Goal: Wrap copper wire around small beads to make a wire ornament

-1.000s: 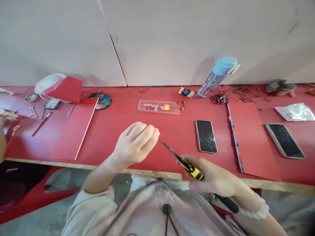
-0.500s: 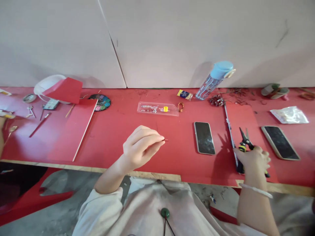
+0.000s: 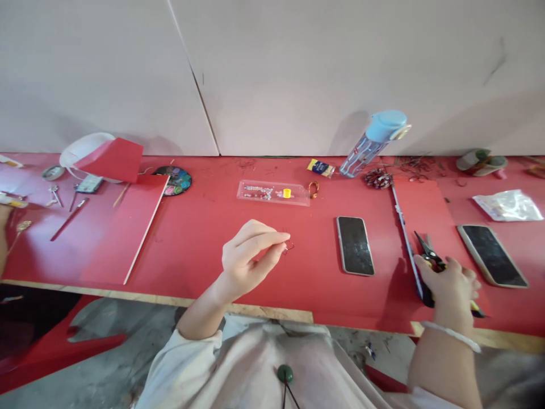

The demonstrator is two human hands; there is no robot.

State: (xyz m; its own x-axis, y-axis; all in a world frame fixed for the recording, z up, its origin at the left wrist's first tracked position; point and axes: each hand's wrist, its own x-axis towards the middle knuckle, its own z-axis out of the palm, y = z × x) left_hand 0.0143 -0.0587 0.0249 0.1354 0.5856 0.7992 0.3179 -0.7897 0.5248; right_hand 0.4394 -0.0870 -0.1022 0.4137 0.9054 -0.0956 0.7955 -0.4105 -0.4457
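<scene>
Over the middle of the table, my left hand (image 3: pixel 253 258) pinches a fine, bent wire (image 3: pixel 290 247) between thumb and fingertips. At the right, my right hand (image 3: pixel 453 287) lies palm down across the handles of black-and-yellow wire cutters (image 3: pixel 431 255), its fingers curled over them. The blades point away from me and stand slightly apart. The palm hides much of the handles. The cutters rest on a red board (image 3: pixel 419 199) beside a phone (image 3: pixel 491 254). Another phone (image 3: pixel 355 245) lies between my hands.
Behind my left hand lies a clear bead tray (image 3: pixel 251 196) with a yellow piece (image 3: pixel 286 193). A blue-capped bottle (image 3: pixel 372 145) stands near the wall, beside a small packet (image 3: pixel 321 167). A plastic bag (image 3: pixel 508 205) is far right. At left are a red board (image 3: pixel 128 227) and a paint palette (image 3: pixel 179 180).
My left hand has shifted slightly right, and the wire now shows as a bent loop. My right hand has moved a little right over the cutters. The whole view has drifted slightly.
</scene>
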